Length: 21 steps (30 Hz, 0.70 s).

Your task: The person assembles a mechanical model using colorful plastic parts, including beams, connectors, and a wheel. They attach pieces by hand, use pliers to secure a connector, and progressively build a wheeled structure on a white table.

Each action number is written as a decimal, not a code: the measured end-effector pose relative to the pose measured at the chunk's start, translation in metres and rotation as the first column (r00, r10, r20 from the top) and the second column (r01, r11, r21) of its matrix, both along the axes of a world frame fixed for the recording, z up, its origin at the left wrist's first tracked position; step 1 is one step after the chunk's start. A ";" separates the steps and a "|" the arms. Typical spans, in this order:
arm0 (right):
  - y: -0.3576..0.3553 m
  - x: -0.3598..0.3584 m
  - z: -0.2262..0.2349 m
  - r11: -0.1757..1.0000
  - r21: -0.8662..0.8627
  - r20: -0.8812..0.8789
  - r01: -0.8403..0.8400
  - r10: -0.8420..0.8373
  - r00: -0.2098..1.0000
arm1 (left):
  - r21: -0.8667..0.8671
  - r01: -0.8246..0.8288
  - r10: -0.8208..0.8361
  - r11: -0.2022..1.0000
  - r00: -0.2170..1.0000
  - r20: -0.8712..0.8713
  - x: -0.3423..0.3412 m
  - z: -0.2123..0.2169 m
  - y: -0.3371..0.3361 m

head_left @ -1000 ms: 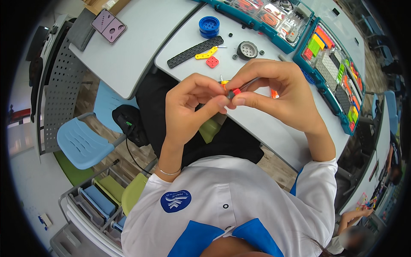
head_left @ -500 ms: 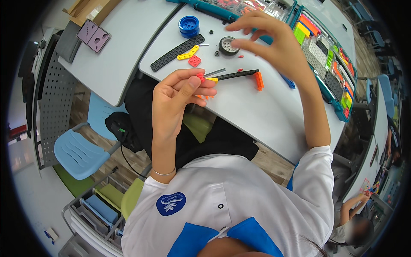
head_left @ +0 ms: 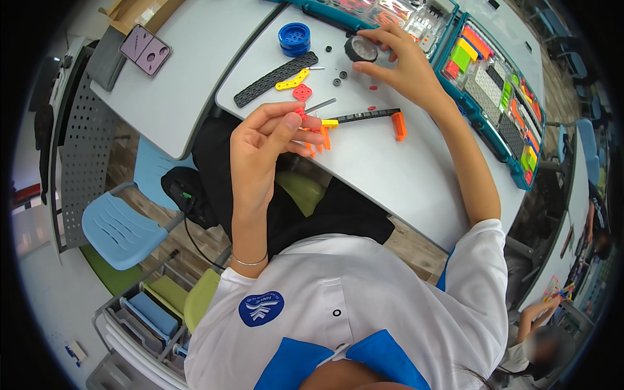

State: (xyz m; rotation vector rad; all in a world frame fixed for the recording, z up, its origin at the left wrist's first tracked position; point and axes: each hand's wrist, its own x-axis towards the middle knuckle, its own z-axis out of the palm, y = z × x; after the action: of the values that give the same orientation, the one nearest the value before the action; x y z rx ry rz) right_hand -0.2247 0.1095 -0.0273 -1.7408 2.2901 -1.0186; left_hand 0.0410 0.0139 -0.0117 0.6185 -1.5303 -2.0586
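My left hand (head_left: 260, 146) pinches a small red connector (head_left: 301, 112) between thumb and fingers. A thin grey rod (head_left: 320, 104) reaches out beside the connector; whether it is joined to it I cannot tell. Just past those fingers lies a built frame with a black beam (head_left: 367, 116), a yellow piece (head_left: 329, 123) and an orange end piece (head_left: 399, 127). Farther off, my right hand (head_left: 404, 65) grips a black-tyred wheel (head_left: 361, 49) between thumb and fingers, tilted on its side. Small dark bushings (head_left: 337, 82) lie close to the wheel.
Left of centre lie a blue wheel hub (head_left: 294, 40), a black perforated strip (head_left: 276, 79), a yellow angled beam (head_left: 293, 79) and a red plate (head_left: 302, 92). An open teal case (head_left: 484, 123) of coloured parts borders the table's far right. A phone (head_left: 145, 50) rests on the left table.
My right hand has closed on the black-tyred wheel and shifted it away and to the right, tilting it. My left hand keeps the red connector in nearly the same place.
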 end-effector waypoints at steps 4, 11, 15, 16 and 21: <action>-0.002 -0.006 -0.014 0.991 -0.127 -0.342 0.031 -0.073 0.937 | 0.052 0.028 -0.027 0.998 1.000 -0.015 -0.003 0.000 0.000; -0.003 0.001 -0.015 0.998 -0.052 -0.286 -0.028 0.012 0.958 | 0.057 0.054 -0.054 0.997 0.999 -0.010 -0.002 -0.003 -0.002; 0.004 -0.008 0.005 0.998 0.063 -0.212 -0.006 0.019 0.977 | 0.056 0.039 -0.038 0.998 0.999 -0.021 -0.001 -0.002 -0.003; 0.008 -0.003 0.015 0.983 0.179 -0.165 0.045 -0.015 0.986 | 0.060 0.035 -0.034 0.998 0.999 -0.024 -0.001 -0.003 -0.004; 0.011 0.002 0.011 0.951 0.305 -0.082 0.051 -0.027 0.996 | 0.120 0.033 -0.026 0.992 0.998 -0.056 -0.005 -0.004 -0.003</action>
State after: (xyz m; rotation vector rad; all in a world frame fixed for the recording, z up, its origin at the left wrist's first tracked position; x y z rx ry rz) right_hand -0.2223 0.1209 -0.0162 -1.6392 2.3821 -0.5676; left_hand 0.0359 0.0108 -0.0152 0.5823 -1.4002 -2.1848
